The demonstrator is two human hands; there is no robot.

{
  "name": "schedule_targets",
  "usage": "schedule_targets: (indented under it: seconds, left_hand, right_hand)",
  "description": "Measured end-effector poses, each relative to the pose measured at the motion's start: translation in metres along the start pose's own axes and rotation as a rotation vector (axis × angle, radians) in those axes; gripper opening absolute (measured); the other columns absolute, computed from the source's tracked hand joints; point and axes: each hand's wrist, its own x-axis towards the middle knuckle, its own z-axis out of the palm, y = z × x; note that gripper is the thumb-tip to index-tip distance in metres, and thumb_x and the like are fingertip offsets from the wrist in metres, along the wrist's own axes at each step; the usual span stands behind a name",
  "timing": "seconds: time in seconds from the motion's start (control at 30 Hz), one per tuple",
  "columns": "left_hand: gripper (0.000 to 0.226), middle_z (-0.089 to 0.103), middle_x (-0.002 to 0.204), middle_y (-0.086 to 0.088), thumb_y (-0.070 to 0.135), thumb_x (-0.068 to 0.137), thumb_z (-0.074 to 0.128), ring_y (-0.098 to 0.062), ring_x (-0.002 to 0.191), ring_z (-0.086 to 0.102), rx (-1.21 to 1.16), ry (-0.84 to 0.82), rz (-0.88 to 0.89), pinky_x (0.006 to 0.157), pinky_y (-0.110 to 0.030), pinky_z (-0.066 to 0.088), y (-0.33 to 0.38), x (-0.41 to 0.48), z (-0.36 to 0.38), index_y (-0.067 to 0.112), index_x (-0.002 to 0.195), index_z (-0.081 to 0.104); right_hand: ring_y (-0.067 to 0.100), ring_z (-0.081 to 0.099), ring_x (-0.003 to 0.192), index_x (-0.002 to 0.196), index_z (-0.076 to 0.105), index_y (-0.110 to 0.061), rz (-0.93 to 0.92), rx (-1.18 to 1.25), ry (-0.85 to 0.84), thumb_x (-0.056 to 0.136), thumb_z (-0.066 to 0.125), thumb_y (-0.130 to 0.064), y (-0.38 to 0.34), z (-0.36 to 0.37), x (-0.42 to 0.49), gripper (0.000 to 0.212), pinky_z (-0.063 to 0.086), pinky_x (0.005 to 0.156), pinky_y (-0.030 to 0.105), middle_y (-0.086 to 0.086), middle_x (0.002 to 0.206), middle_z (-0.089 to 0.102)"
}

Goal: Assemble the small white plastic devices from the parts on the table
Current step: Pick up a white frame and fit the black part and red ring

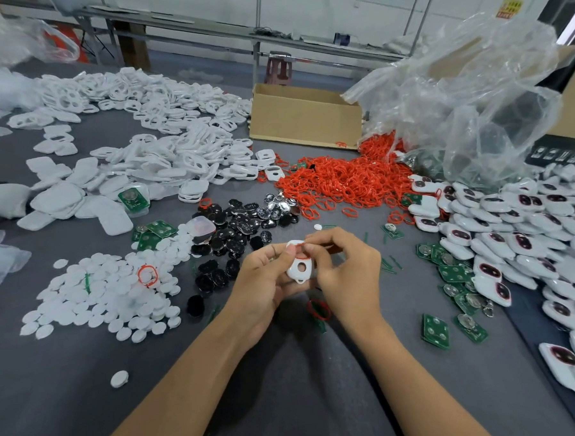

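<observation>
A small white plastic shell [299,267] with a round hole is held above the grey table [88,378] at the centre. My left hand [266,282] grips it from the left and below. My right hand [345,268] pinches a red rubber ring [302,250] at the shell's top edge. Piles of parts surround the hands: red rings [344,178], white shells [161,131], white round discs [107,294], black button pads [233,230] and green circuit boards [448,269].
Assembled white devices [527,238] are heaped along the right edge. An open cardboard box [304,117] stands at the back, with a crumpled clear plastic bag [466,91] to its right. A loose red ring [318,309] lies under my right wrist.
</observation>
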Motion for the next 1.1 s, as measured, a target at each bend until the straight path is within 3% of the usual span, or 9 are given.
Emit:
schedule_targets:
  seconds: [0.13, 0.27, 0.47, 0.77, 0.93, 1.1]
  left_hand:
    - [0.020, 0.074, 0.077, -0.004, 0.011, 0.099, 0.046, -0.010, 0.064, 0.070, -0.017, 0.028, -0.008, 0.055, -0.023, 0.056, 0.002, -0.001, 0.000, 0.003, 0.099, 0.064]
    - [0.022, 0.072, 0.072, -0.001, 0.011, 0.102, 0.042, -0.007, 0.061, 0.069, -0.011, 0.000, -0.015, 0.052, -0.019, 0.054, 0.004, -0.002, 0.003, 0.004, 0.097, 0.063]
    - [0.026, 0.073, 0.073, -0.001, 0.012, 0.103, 0.039, -0.007, 0.063, 0.069, -0.010, -0.013, -0.015, 0.055, -0.020, 0.055, 0.004, -0.003, 0.004, 0.004, 0.096, 0.063]
    - [0.023, 0.070, 0.069, 0.000, 0.009, 0.101, 0.043, -0.006, 0.058, 0.066, 0.041, 0.036, 0.007, 0.051, -0.020, 0.054, 0.000, -0.002, 0.005, 0.006, 0.089, 0.063]
    - [0.020, 0.067, 0.088, -0.015, 0.012, 0.100, 0.047, -0.019, 0.078, 0.068, 0.068, 0.033, 0.046, 0.067, -0.033, 0.061, -0.002, 0.000, 0.002, 0.001, 0.096, 0.063]
    - [0.020, 0.070, 0.083, -0.011, 0.017, 0.099, 0.050, -0.020, 0.083, 0.071, 0.195, -0.023, 0.100, 0.077, -0.037, 0.061, 0.000, -0.004, -0.001, 0.007, 0.089, 0.064]
  right_hand:
    - [0.014, 0.064, 0.072, 0.080, 0.067, -0.015, -0.050, -0.033, 0.025, 0.080, 0.061, -0.013, 0.001, 0.002, -0.002, 0.007, 0.052, 0.068, 0.038, -0.008, 0.075, 0.068]
    - [0.010, 0.062, 0.075, 0.081, 0.067, -0.018, -0.067, -0.050, 0.026, 0.079, 0.060, -0.014, 0.001, 0.004, -0.003, 0.008, 0.051, 0.069, 0.032, -0.009, 0.077, 0.067]
    - [0.014, 0.064, 0.076, 0.080, 0.067, -0.017, -0.066, -0.036, 0.016, 0.080, 0.062, -0.006, 0.003, 0.005, -0.002, 0.012, 0.051, 0.071, 0.036, -0.008, 0.076, 0.068]
    - [0.011, 0.063, 0.074, 0.076, 0.068, -0.016, -0.058, -0.010, 0.007, 0.077, 0.064, 0.002, 0.005, 0.004, -0.001, 0.018, 0.049, 0.070, 0.024, -0.010, 0.073, 0.067]
    - [0.009, 0.069, 0.077, 0.071, 0.069, -0.015, 0.195, 0.312, -0.103, 0.077, 0.067, 0.010, 0.004, 0.000, 0.005, 0.025, 0.054, 0.075, 0.024, -0.005, 0.081, 0.073]
    - [0.018, 0.067, 0.069, 0.088, 0.065, -0.010, 0.430, 0.739, -0.313, 0.080, 0.065, 0.007, 0.011, -0.012, 0.011, 0.019, 0.053, 0.065, 0.027, 0.008, 0.080, 0.072]
